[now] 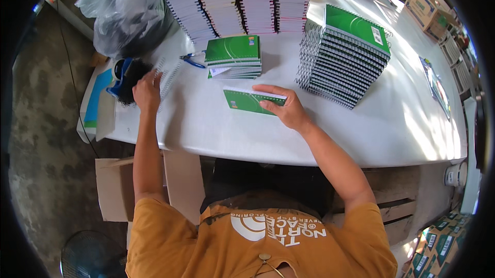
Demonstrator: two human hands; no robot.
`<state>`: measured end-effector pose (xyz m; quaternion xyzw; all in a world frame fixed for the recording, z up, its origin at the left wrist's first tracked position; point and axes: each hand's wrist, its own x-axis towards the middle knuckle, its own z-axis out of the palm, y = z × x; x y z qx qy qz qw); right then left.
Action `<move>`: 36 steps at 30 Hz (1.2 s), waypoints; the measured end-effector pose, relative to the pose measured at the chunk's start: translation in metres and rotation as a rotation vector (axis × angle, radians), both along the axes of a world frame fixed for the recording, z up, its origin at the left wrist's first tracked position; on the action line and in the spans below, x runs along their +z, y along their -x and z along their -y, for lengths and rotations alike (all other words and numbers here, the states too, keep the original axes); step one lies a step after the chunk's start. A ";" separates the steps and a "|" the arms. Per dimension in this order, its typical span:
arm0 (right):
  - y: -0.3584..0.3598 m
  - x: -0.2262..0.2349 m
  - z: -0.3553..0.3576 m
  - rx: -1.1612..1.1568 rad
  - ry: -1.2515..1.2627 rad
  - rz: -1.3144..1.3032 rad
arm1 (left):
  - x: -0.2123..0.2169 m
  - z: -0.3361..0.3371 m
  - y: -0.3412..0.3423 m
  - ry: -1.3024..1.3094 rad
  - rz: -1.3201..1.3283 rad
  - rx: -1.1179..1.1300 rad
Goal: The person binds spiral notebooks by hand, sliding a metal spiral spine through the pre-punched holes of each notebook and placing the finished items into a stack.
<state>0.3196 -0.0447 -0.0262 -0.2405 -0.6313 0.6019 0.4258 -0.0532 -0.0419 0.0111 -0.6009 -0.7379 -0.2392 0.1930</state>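
Right hand [291, 110] has a small green-covered notebook [242, 103] pinched at its right end, thumb on the cover, fingers over the far side. Row of holes along its upper edge; no coil seen in it. Left hand [147, 94] is at a black bristly bundle [135, 78], just beside loose pale spiral coils [168, 83]; can't tell from here whether its fingers have closed on anything.

My read: fetching step, right side steadying the notebook, left side picking. Next move calls for one coil separated clean, pages kept square so holes line up. Tangled coils look like the risk.

Small green notebook stack [233, 50] sits ahead of the right hand, to its left, blue-handled pliers [194, 62] just beside. Tall wire-bound notebook stack [356, 59] ahead of that hand, to its right.
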 end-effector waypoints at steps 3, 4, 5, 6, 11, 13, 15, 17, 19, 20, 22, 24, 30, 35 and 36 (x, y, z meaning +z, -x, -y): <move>0.003 -0.003 -0.001 0.013 0.048 -0.001 | 0.019 0.008 -0.033 -0.096 0.177 -0.206; 0.004 -0.006 -0.002 0.017 0.059 0.007 | 0.013 0.016 -0.042 -0.020 0.335 -0.399; 0.006 -0.007 -0.002 0.024 0.056 -0.001 | 0.007 0.028 -0.055 0.166 0.493 -0.466; 0.006 -0.010 -0.002 0.019 0.056 -0.008 | 0.020 0.044 -0.087 0.368 0.674 -0.485; 0.009 -0.009 -0.001 0.008 0.056 0.004 | 0.000 0.054 -0.115 0.487 0.895 -0.494; 0.008 -0.009 -0.001 0.013 0.040 0.036 | -0.005 0.047 -0.112 0.449 0.856 -0.453; 0.008 -0.009 -0.001 0.012 0.018 0.041 | -0.004 0.046 -0.115 0.429 0.857 -0.467; 0.008 -0.009 -0.001 0.007 0.002 0.046 | 0.000 0.047 -0.118 0.422 0.849 -0.465; 0.007 -0.009 -0.001 -0.003 -0.005 0.054 | 0.009 0.049 -0.120 0.430 0.834 -0.448; 0.007 -0.009 -0.001 -0.002 -0.014 0.053 | 0.011 0.049 -0.122 0.467 0.843 -0.426; 0.007 -0.009 -0.001 0.001 -0.032 0.054 | 0.014 0.047 -0.125 0.540 0.862 -0.382; 0.007 -0.008 0.000 0.007 -0.069 0.079 | 0.020 0.044 -0.122 0.676 1.052 -0.333; 0.003 -0.010 -0.003 0.040 -0.160 0.150 | 0.037 0.035 -0.118 0.801 1.438 -0.338; 0.005 -0.006 0.001 0.027 -0.184 0.135 | 0.028 0.041 -0.112 0.501 0.769 -0.738; 0.005 -0.009 0.002 0.021 -0.187 0.117 | 0.033 0.044 -0.120 0.483 0.607 -0.714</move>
